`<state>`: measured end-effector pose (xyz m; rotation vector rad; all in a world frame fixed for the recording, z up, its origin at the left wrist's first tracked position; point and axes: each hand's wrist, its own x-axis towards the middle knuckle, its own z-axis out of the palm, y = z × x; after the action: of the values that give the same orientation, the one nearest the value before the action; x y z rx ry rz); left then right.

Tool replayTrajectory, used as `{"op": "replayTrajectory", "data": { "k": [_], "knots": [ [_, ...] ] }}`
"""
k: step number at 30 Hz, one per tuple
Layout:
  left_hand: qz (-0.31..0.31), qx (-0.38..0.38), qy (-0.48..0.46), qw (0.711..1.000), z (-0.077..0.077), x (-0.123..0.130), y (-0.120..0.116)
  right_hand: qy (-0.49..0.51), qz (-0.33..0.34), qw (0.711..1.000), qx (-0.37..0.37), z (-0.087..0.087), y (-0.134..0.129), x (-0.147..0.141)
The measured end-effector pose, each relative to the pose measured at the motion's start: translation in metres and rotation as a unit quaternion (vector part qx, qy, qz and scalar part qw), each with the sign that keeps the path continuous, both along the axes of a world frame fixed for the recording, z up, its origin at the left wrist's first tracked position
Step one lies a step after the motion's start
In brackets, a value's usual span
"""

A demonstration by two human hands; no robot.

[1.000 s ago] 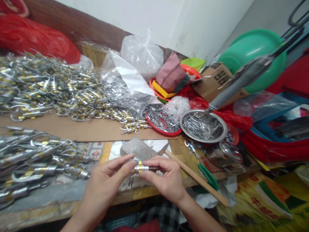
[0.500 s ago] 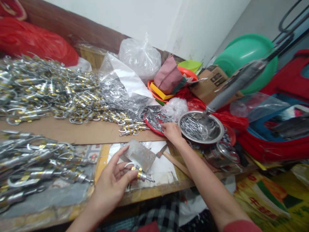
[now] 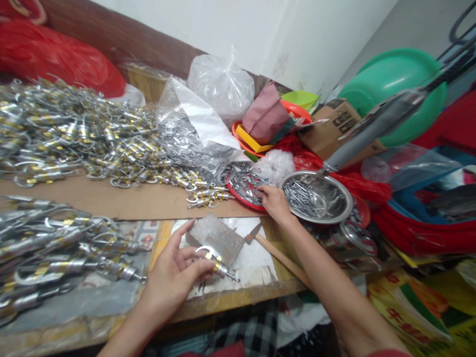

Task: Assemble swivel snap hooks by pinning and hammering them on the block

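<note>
My left hand (image 3: 178,272) pinches a hooked metal fitting (image 3: 219,267) with a silver body, a yellow band and a thin pin end pointing right. Just beyond it a grey metal block (image 3: 219,238) lies on white paper (image 3: 256,260). My right hand (image 3: 275,202) reaches to the red tray (image 3: 241,198), which is filled with small silver metal pieces. Its fingers are closed together at the tray's edge, and what they hold, if anything, is too small to make out. A hammer (image 3: 280,255) with a wooden handle lies under my right forearm.
Many similar fittings are heaped at the back left (image 3: 74,124), with more at the front left (image 3: 59,253). A steel bowl (image 3: 347,198) of metal pins stands right of the tray. Above it slants a grey rod-like tool (image 3: 375,129). A clear plastic bag (image 3: 178,129) holds metal parts.
The whole view has shifted slightly. My right hand stays at the red tray with its fingers among the pieces. My left hand keeps the fitting, its hook now showing more clearly.
</note>
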<state>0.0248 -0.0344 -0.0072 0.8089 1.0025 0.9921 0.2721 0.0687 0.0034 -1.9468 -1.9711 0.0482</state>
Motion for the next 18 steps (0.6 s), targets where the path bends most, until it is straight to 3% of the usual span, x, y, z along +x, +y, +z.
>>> {"op": "replayTrajectory", "data": {
  "k": [4, 6, 9, 14, 18],
  "knots": [
    [0.002, -0.003, -0.005, 1.000, -0.001, 0.000, 0.000, 0.095, 0.073, 0.993, -0.006, 0.018, -0.043, -0.036],
    [0.002, -0.002, -0.006, 1.000, -0.002, 0.000, 0.000, 0.181, 0.155, 0.970, -0.049, 0.028, -0.068, -0.056],
    [0.000, 0.002, -0.010, 1.000, -0.003, -0.001, 0.000, 0.201, 0.246, 0.943, -0.103, 0.036, -0.091, -0.076],
    [-0.006, 0.006, -0.019, 1.000, -0.004, -0.001, 0.000, 0.173, 0.296, 0.934, -0.097, 0.027, -0.089, -0.085],
    [-0.020, 0.011, -0.019, 1.000, -0.004, -0.002, 0.000, 0.184, 0.265, 0.943, -0.080, 0.015, -0.085, -0.095]
  ]
}}
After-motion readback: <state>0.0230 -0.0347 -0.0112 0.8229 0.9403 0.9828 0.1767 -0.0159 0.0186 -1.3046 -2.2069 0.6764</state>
